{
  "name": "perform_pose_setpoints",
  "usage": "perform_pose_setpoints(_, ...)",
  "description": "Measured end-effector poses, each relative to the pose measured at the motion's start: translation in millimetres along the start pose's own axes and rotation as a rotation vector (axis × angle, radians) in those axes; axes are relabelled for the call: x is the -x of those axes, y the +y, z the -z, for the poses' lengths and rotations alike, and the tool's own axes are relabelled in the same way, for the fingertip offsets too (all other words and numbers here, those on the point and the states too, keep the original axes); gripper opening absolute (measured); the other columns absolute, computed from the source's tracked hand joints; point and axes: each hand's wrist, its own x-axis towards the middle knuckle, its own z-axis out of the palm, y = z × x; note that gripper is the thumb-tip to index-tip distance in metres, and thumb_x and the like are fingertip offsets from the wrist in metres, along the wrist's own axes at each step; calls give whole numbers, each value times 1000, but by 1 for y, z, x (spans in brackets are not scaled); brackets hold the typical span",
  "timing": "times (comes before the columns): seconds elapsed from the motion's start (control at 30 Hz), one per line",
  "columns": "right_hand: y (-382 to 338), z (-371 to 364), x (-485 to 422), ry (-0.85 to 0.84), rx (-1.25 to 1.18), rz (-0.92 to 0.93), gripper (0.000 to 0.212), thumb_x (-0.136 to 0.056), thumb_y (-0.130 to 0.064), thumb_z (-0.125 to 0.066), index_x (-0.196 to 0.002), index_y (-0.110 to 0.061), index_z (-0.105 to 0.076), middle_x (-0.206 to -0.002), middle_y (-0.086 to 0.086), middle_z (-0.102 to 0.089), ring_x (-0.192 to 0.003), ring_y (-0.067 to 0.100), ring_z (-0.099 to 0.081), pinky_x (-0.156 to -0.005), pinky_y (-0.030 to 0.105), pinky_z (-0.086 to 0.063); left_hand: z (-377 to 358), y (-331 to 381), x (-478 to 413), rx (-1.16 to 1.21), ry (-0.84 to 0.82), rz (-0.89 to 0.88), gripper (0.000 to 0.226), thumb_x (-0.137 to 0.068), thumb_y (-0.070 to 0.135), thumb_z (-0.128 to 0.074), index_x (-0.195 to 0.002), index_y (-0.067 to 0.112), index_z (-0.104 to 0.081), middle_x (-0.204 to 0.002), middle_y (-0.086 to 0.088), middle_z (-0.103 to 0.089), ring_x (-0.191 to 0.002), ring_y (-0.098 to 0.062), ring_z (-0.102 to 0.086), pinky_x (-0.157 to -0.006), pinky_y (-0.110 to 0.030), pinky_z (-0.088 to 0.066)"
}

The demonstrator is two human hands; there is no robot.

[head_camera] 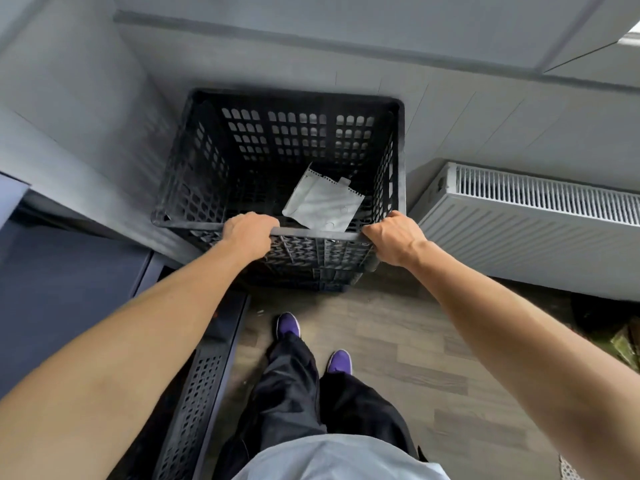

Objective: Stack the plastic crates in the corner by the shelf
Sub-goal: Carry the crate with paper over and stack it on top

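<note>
Apparently placing: left hand point(247, 235) and right hand point(393, 239) each grip the near rim of the black perforated plastic crate point(298, 98); next likely needs squaring it, then letting go.

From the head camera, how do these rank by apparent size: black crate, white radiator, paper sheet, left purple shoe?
Black crate
White radiator, cut off by the frame
Paper sheet
Left purple shoe

Grey walls point(311, 39), white radiator point(526, 223), wood floor point(398, 341)

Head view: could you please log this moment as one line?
left hand: grips crate near rim; right hand: grips same rim; crate: in corner, holds paper
</note>
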Motion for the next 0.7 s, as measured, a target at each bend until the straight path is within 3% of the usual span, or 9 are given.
perform_pose_setpoints(0.13,-1,-1,-6,-14,2,-5,16,-77,-15,-66,-93,-16,-64,-82,4,-71,-84,26,-67,-86,33,-40,2,-19,-3,-44,-38,41,17,-95,18,-52,-89,30,-62,-84,1,-61,-81,-26,-60,-73,-37,-51)
perform_pose_setpoints(0.3,-4,-2,-9,54,5,-21,20,-74,-14,-66,-93,-15,-65,-77,5,-71,-78,29,-67,-80,33,-43,9,-36,-5,-112,-2,-63,16,-99,25,-50,-93,32,-63,-82,2,-64,-79,-26,-61,-71,-36,-47)
perform_pose_setpoints(0.43,-10,4,-7,93,13,-61,21,-80,-14,-64,-101,-13,-64,-80,8,-71,-78,32,-66,-65,33,-40,6,-45,-6,-156,60,-101,12,-100,27,-51,-95,30,-61,-69,5,-51,-71,-25,-53,-68,-35,-44)
perform_pose_setpoints(0.7,-30,13,-2,76,16,-131,22,-83,-13,-62,-105,-9,-61,-84,11,-71,-79,35,-66,-65,35,-44,4,-58,-6,-200,125,-182,14,-101,26,-48,-99,21,-60,-64,4,-45,-67,-26,-48,-62,-34,-37)
